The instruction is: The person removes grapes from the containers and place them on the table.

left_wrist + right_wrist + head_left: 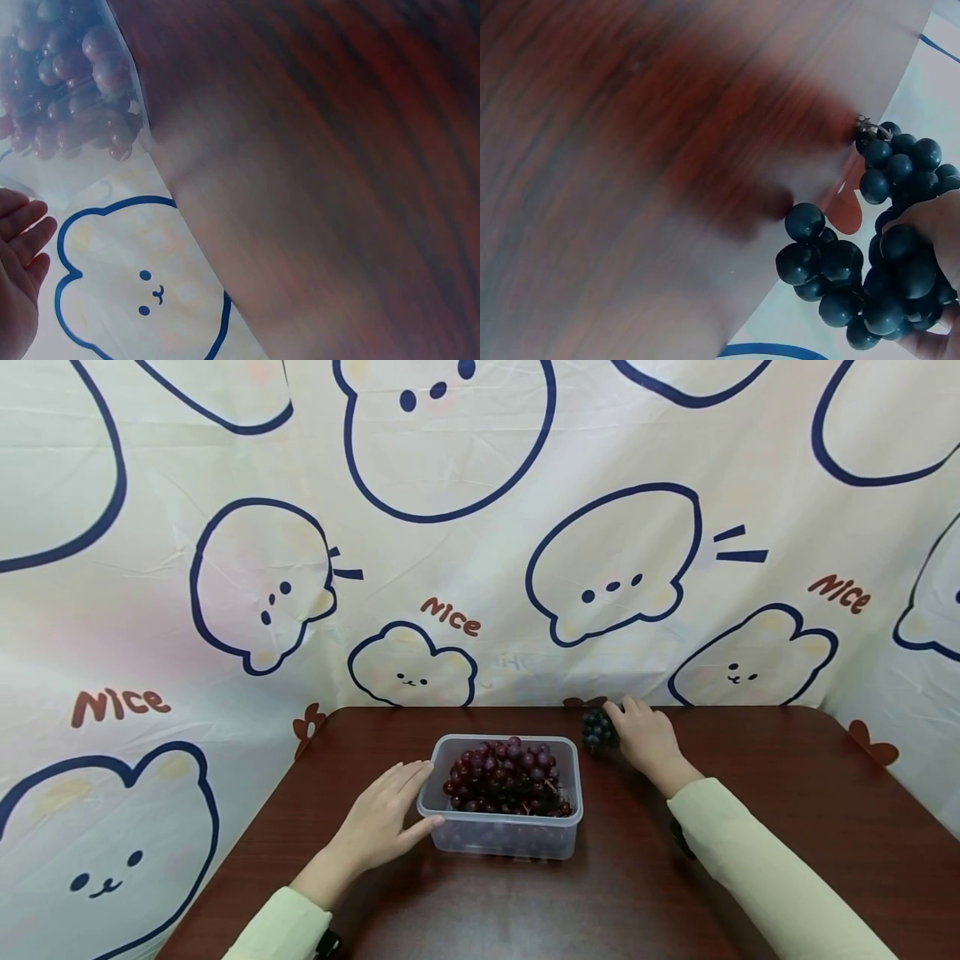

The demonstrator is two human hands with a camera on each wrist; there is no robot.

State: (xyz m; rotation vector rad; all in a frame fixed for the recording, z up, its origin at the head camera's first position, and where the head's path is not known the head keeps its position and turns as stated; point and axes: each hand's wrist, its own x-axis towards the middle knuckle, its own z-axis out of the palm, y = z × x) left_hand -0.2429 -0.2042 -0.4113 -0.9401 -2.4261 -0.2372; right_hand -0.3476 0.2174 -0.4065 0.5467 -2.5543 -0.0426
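**Right hand gripping black grapes, left hand at the box**

I'm grasping the bunch of black grapes [840, 262] with my right hand [643, 737], thumb and fingers curling around it. The bunch is sitting to the right of the clear plastic container [504, 839], near the far edge of the brown wood-grain table [450, 914]. I can't tell whether it's bearing on the tabletop or hanging just above.

Grape looks: berries are showing blue-black, round, smooth, each catching a small soft highlight. They're packing tightly by my fingers and splitting into two lobes on the exposed side. A short brownish stem end [865, 124] is poking out of the upper lobe.

My left hand [378, 814] isn't grasping anything: fingers are lying extended, tips touching the container's left rim, thumb reaching its front left corner.

The container is standing upright, lidless, holding a heap of red grapes [501, 772], wine-red to purple and glossy, thin stems showing at the right. Behind the table, a white cloth [480, 560] is hanging, printed with blue-outlined bears.
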